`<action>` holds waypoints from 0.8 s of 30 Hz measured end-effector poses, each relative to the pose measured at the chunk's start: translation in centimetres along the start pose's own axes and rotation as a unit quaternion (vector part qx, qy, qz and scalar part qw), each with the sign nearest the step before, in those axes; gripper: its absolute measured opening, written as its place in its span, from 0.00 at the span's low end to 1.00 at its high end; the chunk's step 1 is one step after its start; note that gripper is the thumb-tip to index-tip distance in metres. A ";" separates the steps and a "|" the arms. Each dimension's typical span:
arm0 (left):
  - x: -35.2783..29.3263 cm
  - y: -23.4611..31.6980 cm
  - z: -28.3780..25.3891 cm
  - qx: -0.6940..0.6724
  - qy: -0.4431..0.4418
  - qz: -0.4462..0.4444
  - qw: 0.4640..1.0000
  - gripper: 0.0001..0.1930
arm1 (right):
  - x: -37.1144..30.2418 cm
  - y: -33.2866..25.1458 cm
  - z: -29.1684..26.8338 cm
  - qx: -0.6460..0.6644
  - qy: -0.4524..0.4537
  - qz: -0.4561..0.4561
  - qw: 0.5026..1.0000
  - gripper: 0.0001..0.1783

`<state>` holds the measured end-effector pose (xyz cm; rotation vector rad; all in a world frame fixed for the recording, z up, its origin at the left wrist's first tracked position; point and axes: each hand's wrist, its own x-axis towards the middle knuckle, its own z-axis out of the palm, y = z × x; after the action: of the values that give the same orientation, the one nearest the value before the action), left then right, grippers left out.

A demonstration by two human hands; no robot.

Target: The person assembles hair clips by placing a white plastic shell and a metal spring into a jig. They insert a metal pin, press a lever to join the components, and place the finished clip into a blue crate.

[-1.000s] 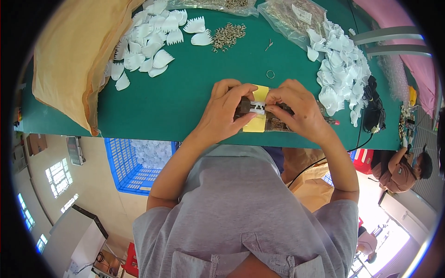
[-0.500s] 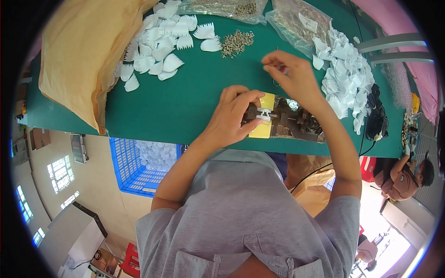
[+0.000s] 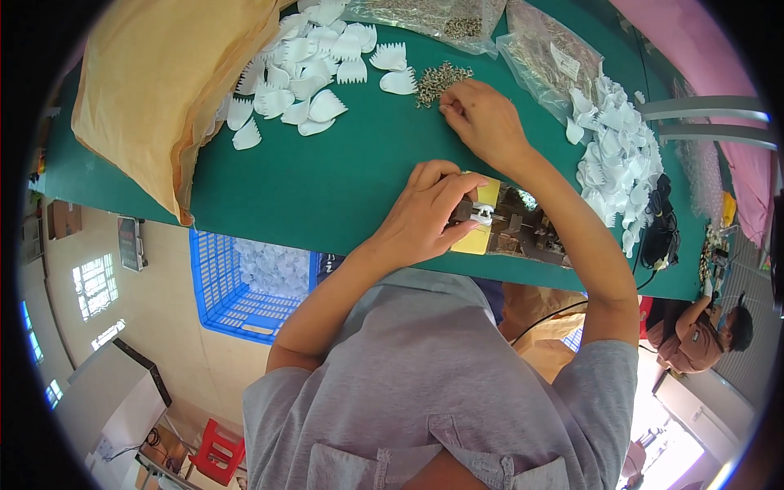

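My left hand [image 3: 420, 214] is closed around the dark end block of a small metal jig [image 3: 523, 233] with yellow pads. A small white plastic part [image 3: 483, 214] sits in the jig beside my left thumb and fingertips. Farther out, my right hand [image 3: 488, 124] is at the near right edge of a heap of small metal pieces [image 3: 441, 82], its fingers curled and pinched together. Whatever lies between those fingertips is hidden.
White toothed plastic pieces [image 3: 306, 69] lie beside a large tan bag [image 3: 155, 106]. More white pieces [image 3: 621, 151] are heaped at right, near black cables [image 3: 660, 216]. Clear bags [image 3: 543, 57] lie at the back. Below the table edge stands a blue crate [image 3: 216, 286]; a person [image 3: 694, 339] is at far right.
My right hand has moved away from above the jig, forward and left to the heap of metal pieces. My left hand still holds the jig; the whole view has shifted slightly.
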<state>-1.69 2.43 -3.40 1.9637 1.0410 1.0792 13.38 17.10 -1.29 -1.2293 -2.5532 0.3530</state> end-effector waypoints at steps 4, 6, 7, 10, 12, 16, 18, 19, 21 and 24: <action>-0.2 0.0 0.1 0.000 0.004 -0.008 1.000 0.31 | -3.6 0.1 -3.8 0.282 -0.038 0.114 0.952 0.08; 0.0 0.2 0.0 -0.004 0.001 -0.007 1.000 0.31 | -5.6 -0.1 -5.3 0.424 -0.073 0.172 0.886 0.09; 0.0 0.3 -0.1 -0.003 0.000 -0.009 1.000 0.31 | -6.6 -0.8 -6.0 0.461 -0.063 0.194 0.864 0.08; 0.0 0.3 -0.2 0.003 0.005 0.000 1.000 0.31 | -9.0 -1.1 -6.7 0.510 -0.055 0.234 0.826 0.10; 0.1 0.4 0.0 -0.018 0.015 -0.023 0.999 0.27 | -10.5 -1.5 -6.9 0.501 -0.042 0.265 0.823 0.11; 0.4 0.1 0.0 0.003 -0.004 0.022 1.000 0.22 | -12.3 -3.2 -7.3 0.370 -0.014 0.209 0.905 0.07; 0.4 0.2 0.2 0.027 0.023 0.027 0.999 0.18 | -12.6 -4.3 -7.2 0.313 0.005 0.174 0.934 0.05; 0.4 0.2 0.3 0.026 0.020 0.028 0.999 0.18 | -13.0 -4.5 -6.9 0.304 0.017 0.170 0.937 0.05; 0.5 0.2 0.2 0.031 0.021 0.030 0.999 0.19 | -13.4 -5.0 -6.4 0.296 0.029 0.167 0.940 0.04; 0.4 0.1 0.3 0.025 0.022 0.024 0.999 0.19 | -13.8 -5.5 -5.8 0.245 0.047 0.163 0.955 0.04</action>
<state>-1.25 2.71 -3.31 2.0224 1.0588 1.1374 19.73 3.41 3.91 -1.4111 -1.9996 0.9103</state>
